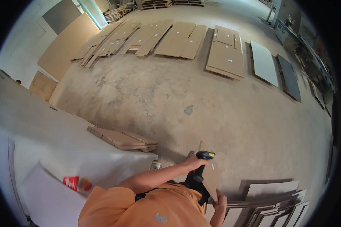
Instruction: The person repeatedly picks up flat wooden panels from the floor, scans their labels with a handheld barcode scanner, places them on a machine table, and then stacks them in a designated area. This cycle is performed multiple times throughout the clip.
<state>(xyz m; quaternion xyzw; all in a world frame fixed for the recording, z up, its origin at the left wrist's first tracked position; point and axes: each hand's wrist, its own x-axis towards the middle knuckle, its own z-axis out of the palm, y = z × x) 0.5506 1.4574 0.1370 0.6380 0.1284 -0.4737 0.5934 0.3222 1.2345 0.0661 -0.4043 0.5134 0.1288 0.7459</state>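
Observation:
My left hand [194,163] is closed around a black handheld barcode scanner [205,154] with a yellow patch on its head. The scanner sits just above a narrow brown board [211,177], which stands tilted in front of my body. On the board's face, close to the scanner head, is a small white label [213,167]. My right hand [220,201] grips the board by its near lower edge, with some of the fingers hidden behind it.
Brown boards [122,140] lie stacked on the light-coloured surface at my left, near a red packet [71,183]. Upright panels [272,190] lean in rows at my lower right. Across the floor lie brown panel stacks [226,53], a white panel [264,62] and a dark panel [288,77].

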